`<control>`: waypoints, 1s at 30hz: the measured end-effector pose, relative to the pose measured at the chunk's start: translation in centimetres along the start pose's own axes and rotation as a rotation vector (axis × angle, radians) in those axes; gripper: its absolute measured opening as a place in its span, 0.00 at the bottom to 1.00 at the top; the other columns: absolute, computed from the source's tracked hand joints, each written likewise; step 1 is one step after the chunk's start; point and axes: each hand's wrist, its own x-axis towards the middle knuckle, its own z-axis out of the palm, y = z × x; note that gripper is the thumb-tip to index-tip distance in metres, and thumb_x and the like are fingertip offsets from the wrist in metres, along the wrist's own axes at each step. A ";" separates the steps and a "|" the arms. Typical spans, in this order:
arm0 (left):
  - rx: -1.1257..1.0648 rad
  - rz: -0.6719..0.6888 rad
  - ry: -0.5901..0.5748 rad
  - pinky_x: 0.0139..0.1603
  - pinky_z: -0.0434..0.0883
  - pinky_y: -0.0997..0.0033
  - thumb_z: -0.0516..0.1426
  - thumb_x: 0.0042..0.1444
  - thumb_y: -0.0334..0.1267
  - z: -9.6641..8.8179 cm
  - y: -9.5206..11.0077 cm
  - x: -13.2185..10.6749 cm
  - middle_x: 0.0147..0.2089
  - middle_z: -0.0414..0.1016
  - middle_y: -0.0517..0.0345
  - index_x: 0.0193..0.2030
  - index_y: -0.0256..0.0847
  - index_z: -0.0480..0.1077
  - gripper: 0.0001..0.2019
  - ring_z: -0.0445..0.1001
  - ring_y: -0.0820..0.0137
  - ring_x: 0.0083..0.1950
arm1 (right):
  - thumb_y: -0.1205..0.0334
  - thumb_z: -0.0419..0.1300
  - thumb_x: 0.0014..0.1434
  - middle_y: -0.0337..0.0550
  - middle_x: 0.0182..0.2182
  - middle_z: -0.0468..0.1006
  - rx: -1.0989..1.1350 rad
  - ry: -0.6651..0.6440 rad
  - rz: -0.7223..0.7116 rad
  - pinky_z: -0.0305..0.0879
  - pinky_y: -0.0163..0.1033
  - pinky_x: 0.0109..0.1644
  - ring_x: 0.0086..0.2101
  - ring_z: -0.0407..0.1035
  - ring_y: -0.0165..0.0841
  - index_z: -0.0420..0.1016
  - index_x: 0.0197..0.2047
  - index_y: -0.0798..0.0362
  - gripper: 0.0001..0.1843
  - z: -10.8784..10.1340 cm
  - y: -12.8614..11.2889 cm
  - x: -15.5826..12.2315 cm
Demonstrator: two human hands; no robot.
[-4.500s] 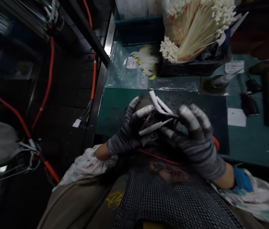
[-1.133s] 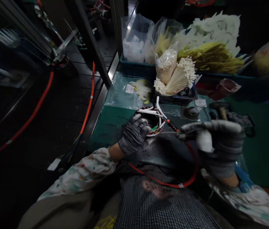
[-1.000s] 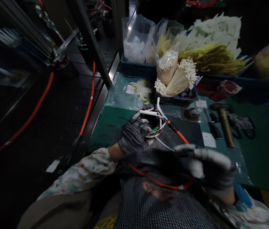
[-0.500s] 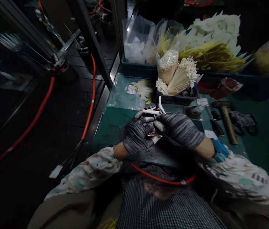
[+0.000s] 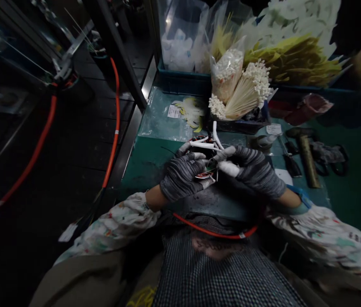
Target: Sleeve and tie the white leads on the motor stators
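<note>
The round wired part (image 5: 206, 171) sat near the front edge of the tabletop (image 5: 142, 164), gripped in the closed left hand (image 5: 180, 179). The right hand (image 5: 257, 170) pinched its white sleeved wires (image 5: 203, 144). The sleeves looked fitted, but the wires stood loose and unbundled, so the work seemed only partly done.

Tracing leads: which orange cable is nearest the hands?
The orange cable across the checked apron, below left hand and right hand; two other cables run left of the bench.

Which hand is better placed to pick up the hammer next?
Right, probably: the right hand sits nearer the hammer, which lies to its right; the left hand cups the round wired part.
</note>
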 end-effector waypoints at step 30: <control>0.046 0.060 -0.085 0.87 0.54 0.35 0.71 0.66 0.45 -1.1 -0.1 0.3 0.55 0.89 0.57 0.51 0.48 0.81 0.11 0.85 0.58 0.62 | 0.62 0.53 0.77 0.54 0.51 0.85 -0.546 0.068 -0.311 0.78 0.57 0.63 0.54 0.79 0.48 0.81 0.52 0.49 0.15 2.2 1.2 3.7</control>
